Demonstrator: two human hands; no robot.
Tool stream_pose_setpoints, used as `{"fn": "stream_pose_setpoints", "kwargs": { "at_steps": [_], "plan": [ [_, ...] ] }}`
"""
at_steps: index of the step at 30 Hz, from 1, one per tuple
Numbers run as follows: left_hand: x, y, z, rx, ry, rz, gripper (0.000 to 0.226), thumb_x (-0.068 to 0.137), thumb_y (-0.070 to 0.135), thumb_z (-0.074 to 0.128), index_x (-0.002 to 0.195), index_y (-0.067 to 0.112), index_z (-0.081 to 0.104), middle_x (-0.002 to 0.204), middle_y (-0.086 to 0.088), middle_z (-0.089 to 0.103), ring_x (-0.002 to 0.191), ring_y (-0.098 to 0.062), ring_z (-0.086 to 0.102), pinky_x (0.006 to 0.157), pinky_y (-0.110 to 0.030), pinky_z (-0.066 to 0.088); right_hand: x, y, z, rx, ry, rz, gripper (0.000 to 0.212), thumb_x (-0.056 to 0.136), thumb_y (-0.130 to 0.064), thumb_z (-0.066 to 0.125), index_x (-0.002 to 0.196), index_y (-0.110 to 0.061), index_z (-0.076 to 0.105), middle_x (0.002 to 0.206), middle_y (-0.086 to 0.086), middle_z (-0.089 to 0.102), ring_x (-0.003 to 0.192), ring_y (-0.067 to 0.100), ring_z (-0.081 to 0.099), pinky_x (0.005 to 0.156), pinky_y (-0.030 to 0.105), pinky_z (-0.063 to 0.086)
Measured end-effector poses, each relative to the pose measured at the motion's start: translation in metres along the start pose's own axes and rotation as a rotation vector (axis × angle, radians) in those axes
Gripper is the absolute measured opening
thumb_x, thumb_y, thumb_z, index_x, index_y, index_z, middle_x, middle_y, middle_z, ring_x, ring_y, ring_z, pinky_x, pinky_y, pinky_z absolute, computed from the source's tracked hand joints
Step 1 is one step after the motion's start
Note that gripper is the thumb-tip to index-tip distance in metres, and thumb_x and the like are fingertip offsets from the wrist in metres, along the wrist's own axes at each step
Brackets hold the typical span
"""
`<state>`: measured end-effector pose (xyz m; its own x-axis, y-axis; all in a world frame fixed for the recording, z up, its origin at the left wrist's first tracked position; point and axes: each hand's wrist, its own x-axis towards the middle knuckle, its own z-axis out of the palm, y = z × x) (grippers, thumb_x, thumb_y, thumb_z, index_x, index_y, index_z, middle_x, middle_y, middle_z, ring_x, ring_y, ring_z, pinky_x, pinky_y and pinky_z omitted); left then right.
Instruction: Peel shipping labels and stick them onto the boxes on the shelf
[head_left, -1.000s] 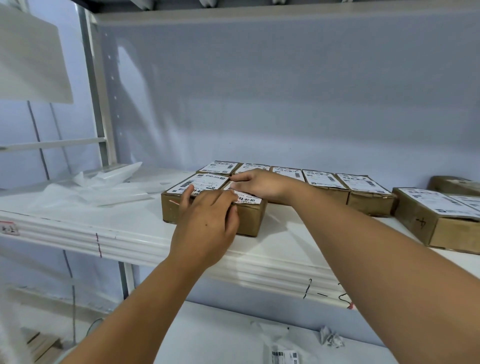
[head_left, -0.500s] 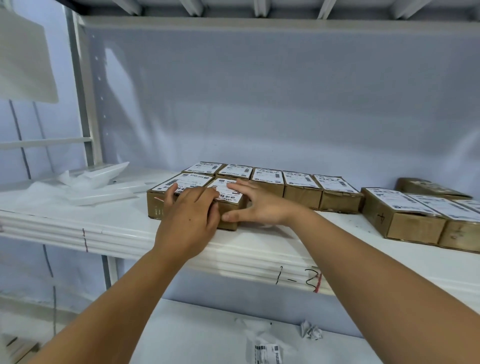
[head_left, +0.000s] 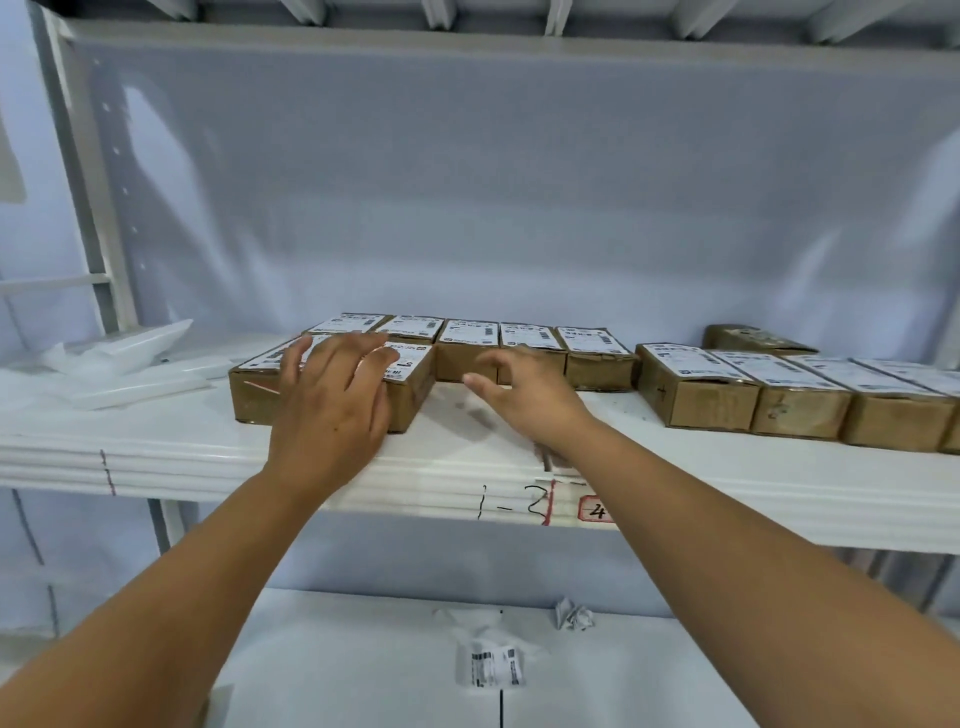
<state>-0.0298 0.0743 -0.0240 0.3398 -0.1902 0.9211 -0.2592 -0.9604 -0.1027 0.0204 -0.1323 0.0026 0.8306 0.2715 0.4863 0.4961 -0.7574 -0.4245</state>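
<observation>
The left hand, spread flat on the label of the front box on the shelf, should rub outward to every corner so no edge lifts; the right hand hovers beside, loosely open and empty. The label lies face up, long axis apparently front to back, barcode toward the person

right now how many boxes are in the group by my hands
7. Two in front under the left hand: front-left box, front-right box. Five back-row boxes behind them; the right hand partly covers one, none seems hidden.
</observation>
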Motion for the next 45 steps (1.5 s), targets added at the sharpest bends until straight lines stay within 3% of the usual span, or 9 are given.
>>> {"fn": "stream_pose_setpoints", "kwargs": {
  "at_steps": [3,7,9,13,19,23,26,32,45],
  "plan": [
    [0.02,0.038,0.001,-0.083,0.022,0.138,0.028,0.082,0.014,0.043,0.099,0.011,0.065,0.108,-0.006,0.066,0.102,-0.024,0.055,0.098,-0.042,0.034,-0.007,0.019,-0.019,-0.177,0.193,0.031,0.026,0.093,-0.033,0.053,0.112,-0.019,0.064,0.121,0.005,0.057,0.12,0.023,0.042,0.094,0.029,0.034],
    [0.053,0.097,0.013,-0.277,-0.239,0.161,0.034,0.082,0.007,0.049,0.112,0.011,0.063,0.115,-0.006,0.064,0.104,-0.03,0.058,0.08,-0.039,0.051,-0.017,0.048,-0.043,-0.367,0.385,0.065,0.03,0.084,-0.019,0.055,0.113,-0.02,0.064,0.122,0.003,0.054,0.121,0.025,0.039,0.099,0.036,0.031],
    [0.065,0.121,0.027,-0.312,-0.376,0.119,0.038,0.089,0.009,0.047,0.126,0.016,0.056,0.13,-0.002,0.056,0.118,-0.025,0.049,0.088,-0.039,0.048,-0.022,0.06,-0.055,-0.397,0.356,0.109,0.041,0.079,-0.012,0.057,0.119,-0.022,0.061,0.127,0.003,0.05,0.125,0.025,0.035,0.099,0.037,0.028],
    [0.082,0.154,0.063,-0.252,-0.484,0.091,0.04,0.092,0.015,0.043,0.131,0.021,0.048,0.135,0.002,0.049,0.123,-0.02,0.041,0.088,-0.036,0.044,-0.03,0.083,-0.081,-0.452,0.241,0.186,0.052,0.078,-0.01,0.053,0.128,-0.024,0.053,0.132,0.005,0.046,0.129,0.026,0.03,0.103,0.038,0.025],
    [0.099,0.184,0.111,-0.213,-0.586,0.044,0.044,0.088,0.016,0.045,0.131,0.014,0.048,0.138,-0.005,0.046,0.126,-0.025,0.039,0.097,-0.039,0.042,-0.045,0.116,-0.107,-0.55,0.14,0.253,0.048,0.084,-0.029,0.05,0.132,-0.025,0.047,0.135,0.007,0.046,0.131,0.029,0.032,0.109,0.044,0.021],
    [0.096,0.188,0.137,-0.085,-0.583,0.005,0.057,0.09,0.022,0.044,0.145,0.014,0.029,0.154,-0.007,0.024,0.142,-0.025,0.019,0.115,-0.041,0.018,-0.046,0.129,-0.112,-0.559,0.055,0.249,0.051,0.081,-0.029,0.051,0.132,-0.025,0.048,0.134,0.005,0.05,0.127,0.025,0.043,0.114,0.045,0.013],
    [0.091,0.183,0.147,-0.02,-0.645,-0.029,0.06,0.093,0.027,0.04,0.148,0.015,0.019,0.157,-0.007,0.014,0.145,-0.025,0.007,0.117,-0.045,0.005,-0.038,0.132,-0.116,-0.587,0.003,0.225,0.048,0.08,-0.027,0.05,0.128,-0.022,0.049,0.129,0.006,0.053,0.123,0.025,0.047,0.113,0.043,0.015],
    [0.088,0.184,0.146,-0.059,-0.656,-0.055,0.057,0.089,0.022,0.041,0.145,0.016,0.026,0.15,-0.007,0.03,0.139,-0.027,0.023,0.115,-0.045,0.015,-0.018,0.12,-0.115,-0.7,-0.114,0.259,0.043,0.084,-0.003,0.046,0.125,-0.016,0.046,0.125,0.01,0.055,0.116,0.031,0.051,0.081,0.035,0.036],
    [0.088,0.181,0.152,-0.103,-0.612,-0.057,0.053,0.087,0.018,0.044,0.139,0.016,0.032,0.143,-0.006,0.037,0.134,-0.027,0.029,0.114,-0.043,0.019,0.01,0.128,-0.095,-0.646,-0.068,0.291,0.047,0.089,0.001,0.038,0.134,-0.013,0.045,0.128,0.014,0.05,0.12,0.033,0.047,0.086,0.037,0.042]
  ]
}}
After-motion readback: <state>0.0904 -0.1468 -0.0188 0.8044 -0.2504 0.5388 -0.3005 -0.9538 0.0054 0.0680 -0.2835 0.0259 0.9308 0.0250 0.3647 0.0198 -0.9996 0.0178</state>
